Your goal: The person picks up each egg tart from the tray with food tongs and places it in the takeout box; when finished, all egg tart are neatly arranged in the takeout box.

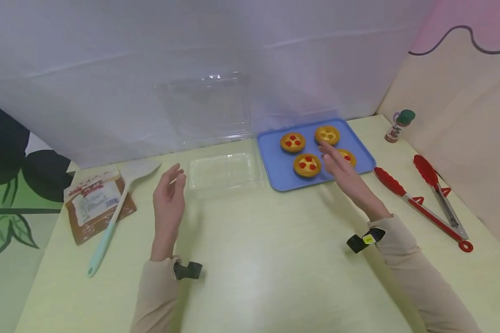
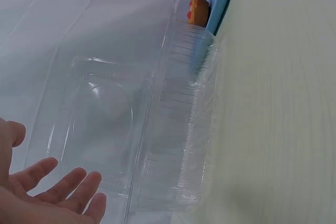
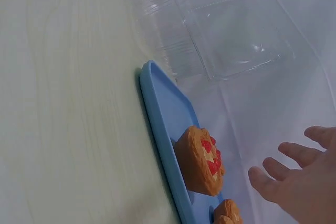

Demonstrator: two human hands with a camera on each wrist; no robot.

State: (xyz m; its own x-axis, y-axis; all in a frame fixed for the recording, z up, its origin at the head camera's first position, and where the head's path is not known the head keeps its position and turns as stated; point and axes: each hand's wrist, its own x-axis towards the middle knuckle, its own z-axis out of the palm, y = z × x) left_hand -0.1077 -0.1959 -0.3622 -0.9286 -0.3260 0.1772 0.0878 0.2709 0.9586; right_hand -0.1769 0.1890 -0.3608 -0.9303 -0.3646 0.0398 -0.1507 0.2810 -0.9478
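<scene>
My left hand (image 1: 169, 196) hovers over the table just left of a clear plastic clamshell box (image 1: 222, 171), its fingers loosely bent around nothing. The box stands with its lid (image 1: 210, 108) raised against the back cloth. On the right, my right hand (image 1: 346, 178) reaches over the front of a blue tray (image 1: 277, 173), fingers fairly straight and holding nothing. Several egg tarts sit on the tray: one tart (image 1: 307, 165) with red pieces left of the hand, another red-topped tart (image 1: 293, 142) behind it, a plain yellow tart (image 1: 327, 135), and one tart (image 1: 346, 157) partly hidden by the hand.
At the left a pale green spatula (image 1: 112, 222) lies across a brown and white packet (image 1: 96, 201). Red-tipped tongs (image 1: 429, 212) lie spread at the right, and a small green-capped shaker bottle (image 1: 400, 126) stands near the back right corner. Cloth walls border the table.
</scene>
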